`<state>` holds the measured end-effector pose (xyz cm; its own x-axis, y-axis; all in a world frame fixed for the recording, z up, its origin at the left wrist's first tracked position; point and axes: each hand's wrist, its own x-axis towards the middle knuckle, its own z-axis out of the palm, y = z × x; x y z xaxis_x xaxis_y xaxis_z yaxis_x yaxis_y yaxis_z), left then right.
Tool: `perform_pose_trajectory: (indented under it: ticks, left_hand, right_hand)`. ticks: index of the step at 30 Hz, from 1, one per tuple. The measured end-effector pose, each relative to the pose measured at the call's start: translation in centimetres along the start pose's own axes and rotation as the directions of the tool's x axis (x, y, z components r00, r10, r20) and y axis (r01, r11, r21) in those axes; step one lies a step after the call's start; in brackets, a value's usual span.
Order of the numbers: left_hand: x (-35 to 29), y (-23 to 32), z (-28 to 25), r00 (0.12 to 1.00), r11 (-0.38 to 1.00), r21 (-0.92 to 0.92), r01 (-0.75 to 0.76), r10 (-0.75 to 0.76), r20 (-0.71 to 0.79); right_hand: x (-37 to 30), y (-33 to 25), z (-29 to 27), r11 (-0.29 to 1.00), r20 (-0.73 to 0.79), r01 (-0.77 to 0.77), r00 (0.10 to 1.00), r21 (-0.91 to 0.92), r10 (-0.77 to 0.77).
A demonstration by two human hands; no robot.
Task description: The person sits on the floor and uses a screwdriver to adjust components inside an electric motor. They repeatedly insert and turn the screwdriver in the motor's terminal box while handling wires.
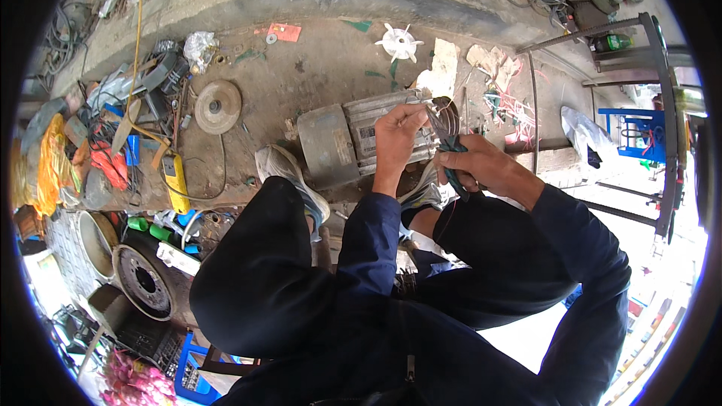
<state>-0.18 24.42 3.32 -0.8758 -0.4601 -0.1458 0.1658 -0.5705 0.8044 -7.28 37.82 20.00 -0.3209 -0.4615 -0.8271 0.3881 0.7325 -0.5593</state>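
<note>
A grey, ribbed electric motor [326, 147] lies on its side on the floor just beyond my feet. My right hand [489, 165] is closed round a pair of pliers [453, 164] with dark green handles. The jaws point up and left, beside the motor's right end. My left hand [398, 135] is over the motor, with thumb and fingers pinched together close to the jaws. What sits in that pinch is too small to make out. Dark coiled windings [447, 113] show at the motor's right end, partly behind the pliers.
A white fan wheel [399, 43] lies beyond the motor. Left of it are a round metal disc [218, 107] and a yellow meter [175, 183] with a cable. Scraps of pink wire [519, 116] and torn cardboard [445, 64] lie to the right, near a metal frame [662, 105].
</note>
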Motion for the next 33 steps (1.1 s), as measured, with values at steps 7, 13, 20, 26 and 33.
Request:
perform_pose_trajectory:
  ticks: [7, 13, 20, 26, 33]
  left_hand:
    - [-0.2, 0.7, -0.2, 1.000, 0.997, 0.075, -0.005, 0.006, -0.017]
    - [0.0, -0.6, -0.9, 0.999, 0.997, 0.073, -0.033, 0.033, 0.000]
    - [0.1, -1.5, -1.8, 0.999, 0.996, 0.084, -0.039, 0.038, 0.009]
    - [-0.1, -1.2, -1.9, 0.998, 0.994, 0.097, -0.051, 0.049, 0.028]
    - [0.1, -1.5, -2.3, 0.998, 0.998, 0.045, -0.048, 0.045, 0.051]
  right_hand:
    - [-0.2, 0.8, -2.0, 0.991, 0.190, -0.071, 0.981, 0.110, 0.049]
    - [1.0, 1.6, -2.3, 0.982, 0.254, 0.018, 0.965, 0.191, -0.067]
    - [1.7, 1.8, -2.7, 0.960, 0.292, -0.006, 0.953, 0.280, -0.079]
    - [1.7, 1.8, -3.0, 0.938, 0.360, -0.057, 0.930, 0.342, -0.074]
    - [1.9, 2.1, -2.8, 0.908, 0.367, -0.095, 0.928, 0.409, -0.068]
